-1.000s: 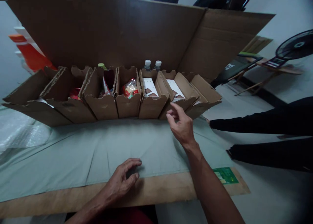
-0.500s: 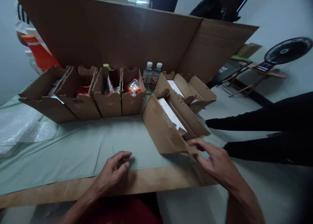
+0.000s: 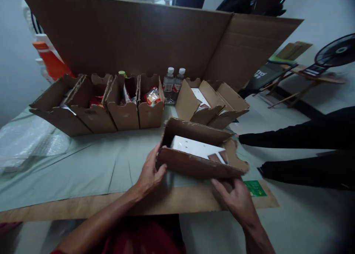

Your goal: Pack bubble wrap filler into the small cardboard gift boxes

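Since the earlier frame, one cardboard bin has turned sideways. The left hand has its left end in a closed grip; the right hand is at its lower right, fingers hidden: I cannot tell its hold. It is over the surface, before the row of bins. Weak right support may tip it, sliding the white box.

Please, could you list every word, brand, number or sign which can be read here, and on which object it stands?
Nothing can be read with certainty.
Dark fabric at right: pale letters, too blurred.
Two bottles: red-marked labels, too small.
Green patch on the table edge: too blurred.
Red-and-clear packet: any print too small.
White box between the hands: no readable text.
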The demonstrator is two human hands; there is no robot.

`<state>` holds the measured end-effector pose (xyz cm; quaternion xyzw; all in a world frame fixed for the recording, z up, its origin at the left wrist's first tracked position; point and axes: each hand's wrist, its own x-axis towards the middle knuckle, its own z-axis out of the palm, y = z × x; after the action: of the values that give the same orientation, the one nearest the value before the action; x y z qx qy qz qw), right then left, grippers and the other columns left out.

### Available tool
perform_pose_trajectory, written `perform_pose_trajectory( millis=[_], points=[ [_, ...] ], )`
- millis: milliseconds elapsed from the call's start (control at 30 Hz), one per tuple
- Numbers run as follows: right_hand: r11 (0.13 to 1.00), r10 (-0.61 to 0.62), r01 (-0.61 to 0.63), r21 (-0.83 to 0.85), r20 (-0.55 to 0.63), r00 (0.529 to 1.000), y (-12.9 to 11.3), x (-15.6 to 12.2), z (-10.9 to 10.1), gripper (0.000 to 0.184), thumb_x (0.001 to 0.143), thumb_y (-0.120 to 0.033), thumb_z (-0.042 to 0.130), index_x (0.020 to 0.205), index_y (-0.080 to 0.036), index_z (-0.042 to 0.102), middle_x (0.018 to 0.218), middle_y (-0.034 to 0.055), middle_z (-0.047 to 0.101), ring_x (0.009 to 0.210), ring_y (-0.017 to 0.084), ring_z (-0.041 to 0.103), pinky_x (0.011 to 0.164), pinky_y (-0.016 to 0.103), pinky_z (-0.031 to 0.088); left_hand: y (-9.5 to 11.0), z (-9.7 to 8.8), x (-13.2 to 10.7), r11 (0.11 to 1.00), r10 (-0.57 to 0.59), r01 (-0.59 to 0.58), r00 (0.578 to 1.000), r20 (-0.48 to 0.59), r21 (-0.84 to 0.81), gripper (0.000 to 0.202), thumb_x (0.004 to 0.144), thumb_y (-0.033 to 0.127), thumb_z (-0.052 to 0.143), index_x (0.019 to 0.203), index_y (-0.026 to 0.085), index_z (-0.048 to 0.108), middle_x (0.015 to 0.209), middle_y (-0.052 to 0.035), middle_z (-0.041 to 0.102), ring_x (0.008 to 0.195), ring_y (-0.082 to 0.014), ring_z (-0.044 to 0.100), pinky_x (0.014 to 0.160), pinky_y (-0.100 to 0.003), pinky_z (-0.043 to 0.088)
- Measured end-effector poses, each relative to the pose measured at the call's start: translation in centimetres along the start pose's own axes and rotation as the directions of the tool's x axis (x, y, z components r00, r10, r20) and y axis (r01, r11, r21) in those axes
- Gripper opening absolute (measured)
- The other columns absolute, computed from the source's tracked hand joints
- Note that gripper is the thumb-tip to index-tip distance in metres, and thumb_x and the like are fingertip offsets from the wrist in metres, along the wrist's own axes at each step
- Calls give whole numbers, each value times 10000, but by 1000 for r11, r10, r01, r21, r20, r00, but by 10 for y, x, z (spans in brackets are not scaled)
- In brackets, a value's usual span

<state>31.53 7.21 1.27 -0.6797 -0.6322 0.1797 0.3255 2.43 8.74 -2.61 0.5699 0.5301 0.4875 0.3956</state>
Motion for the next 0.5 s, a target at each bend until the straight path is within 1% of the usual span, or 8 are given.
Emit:
perform_pose_trajectory(
  millis=[67,133,233,300,333,400,467,500],
  points=[
    [998,-47,43,56,71,996,-18,23,24,496,786,-597,651,1067,-189,659,986,137,760,926,324,721,827,447,584,-3,-20,1,999,-50,52,991,-124,16,571,855,264,607,1411,221,488,1253,-113,651,1107,-275,636,813,-377,566],
    [986,-128,110,127,142,982,-40,48,48,466,786,-551,656,1080,-189,640,1000,136,752,894,306,712,814,447,578,-5,-43,8,997,-57,67,974,-219,37,528,851,279,601,1367,216,509,1196,-96,662,1034,-248,644,720,-319,541],
    [949,-242,192,250,186,952,-67,77,81,492,800,-480,648,1197,-196,597,1153,142,720,965,294,698,853,452,575,-8,-71,27,996,-2,30,948,-318,86,492,843,282,586,1327,207,529,1191,-83,659,1039,-228,632,815,-344,532],
    [926,-287,216,310,204,936,-75,87,93,530,812,-448,648,1276,-205,567,1211,137,702,1003,285,692,865,448,578,-13,-81,38,996,27,6,938,-345,94,509,837,284,589,1335,207,523,1213,-87,659,1066,-228,628,902,-381,522],
    [918,-303,227,325,207,930,-76,88,93,550,817,-438,652,1307,-209,555,1226,133,698,1022,283,690,870,447,579,-16,-84,42,996,33,-4,937,-347,84,527,835,289,594,1350,209,513,1230,-93,657,1084,-231,627,926,-394,519],
    [914,-326,265,307,167,930,-76,87,82,558,846,-430,651,1351,-216,543,1237,127,700,1053,282,692,879,447,581,-23,-86,44,999,21,-4,942,-335,53,580,834,302,612,1393,219,483,1276,-107,646,1114,-242,628,938,-407,524],
    [911,-372,353,214,59,926,-80,85,59,488,898,-411,635,1348,-233,569,1245,114,705,1103,280,685,926,456,565,-30,-85,42,999,-14,25,944,-331,27,636,831,308,630,1435,227,449,1316,-124,628,1135,-258,628,929,-419,535],
    [898,-420,415,144,4,908,-87,86,45,440,925,-395,624,1337,-243,588,1259,107,704,1134,278,677,965,463,546,-33,-84,40,999,-36,47,943,-332,25,653,828,305,635,1447,228,441,1325,-133,621,1152,-269,624,930,-430,537]
  ],
)
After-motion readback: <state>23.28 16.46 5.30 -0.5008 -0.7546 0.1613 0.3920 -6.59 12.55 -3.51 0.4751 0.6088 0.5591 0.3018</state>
